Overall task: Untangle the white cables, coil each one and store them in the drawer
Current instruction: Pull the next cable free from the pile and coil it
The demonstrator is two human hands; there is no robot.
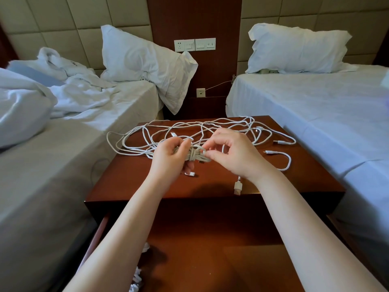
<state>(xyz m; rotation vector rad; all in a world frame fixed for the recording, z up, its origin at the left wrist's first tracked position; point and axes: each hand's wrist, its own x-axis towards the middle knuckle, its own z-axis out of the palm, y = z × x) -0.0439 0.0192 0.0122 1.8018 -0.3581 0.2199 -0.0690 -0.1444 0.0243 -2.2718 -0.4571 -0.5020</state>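
Over the nightstand top (210,180), my left hand (168,159) grips a small coiled bundle of white cable (195,155) with turns wound round its middle. My right hand (233,152) pinches the cable's end at the bundle's right side. A tangle of loose white cables (189,131) spreads across the back of the top, and one loop hangs past the left edge. A USB plug (237,187) lies near the front edge. Below, the drawer (189,260) stands pulled out, and white coiled cable (136,279) shows at its left, partly hidden by my left forearm.
Beds flank the nightstand, the left bed (63,144) with a rumpled duvet, the right bed (315,114) smooth. Pillows lean at both heads. A socket panel (194,44) sits on the wooden wall behind, and a thin cord (216,84) runs from a lower outlet.
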